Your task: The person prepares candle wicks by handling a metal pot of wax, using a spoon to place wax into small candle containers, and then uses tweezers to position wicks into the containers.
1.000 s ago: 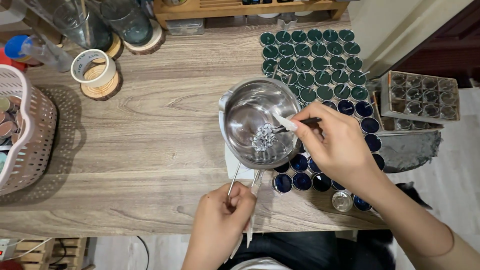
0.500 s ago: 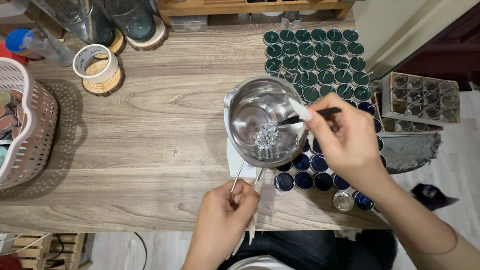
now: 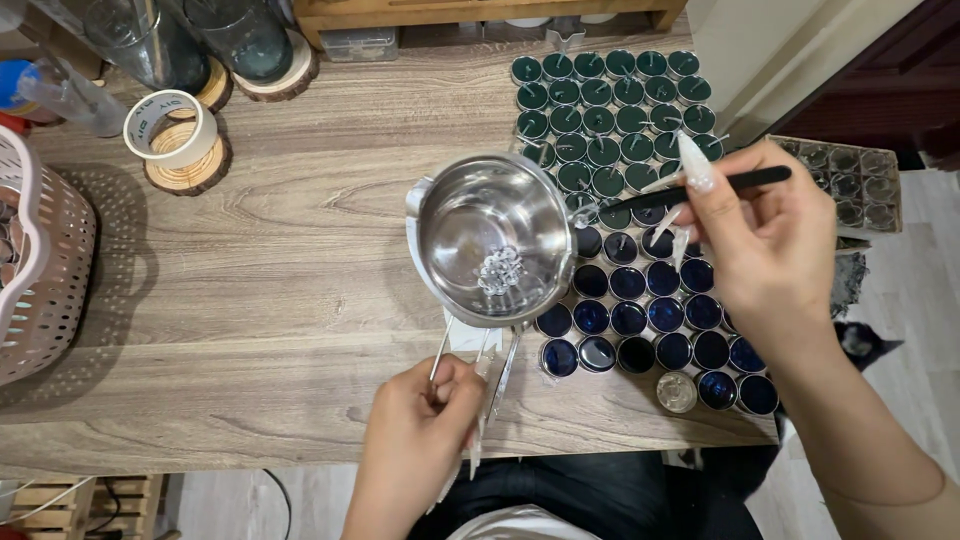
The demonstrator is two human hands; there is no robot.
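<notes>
My right hand (image 3: 765, 240), gripping the thin black stick (image 3: 700, 188), has lifted clear of the shiny steel pouring pot (image 3: 495, 240); my left hand (image 3: 425, 440) stays closed on its wire handle (image 3: 440, 350).

You see a shiny silver pot (image 3: 495, 240) centre frame on a grey-brown wood-grain counter (image 3: 270, 270), dark green cups (image 3: 600, 120) upper right, deep blue ones (image 3: 650, 320) below them, and a pale pink slotted basket (image 3: 40, 280) at left.
</notes>
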